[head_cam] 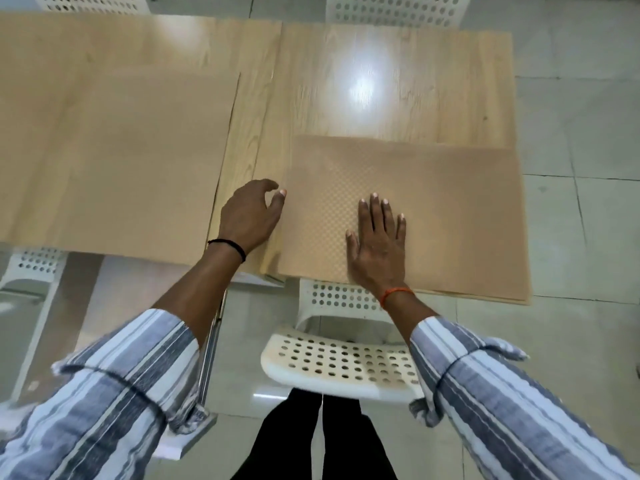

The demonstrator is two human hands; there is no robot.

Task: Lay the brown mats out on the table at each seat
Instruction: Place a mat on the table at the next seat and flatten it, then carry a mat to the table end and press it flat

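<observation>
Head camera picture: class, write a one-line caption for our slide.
Right hand flat on a brown mat at the table edge, left hand beside it; another mat lies left.

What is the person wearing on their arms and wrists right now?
Both arms wear shirt sleeves with grey, blue and white stripes, rolled up to mid-forearm, left sleeve and right sleeve. The left hand has a thin black band at the wrist; the right hand has a thin orange thread band.

1 head-worn view, looking forward and steeply down, close over the table (398, 109) edge
</observation>
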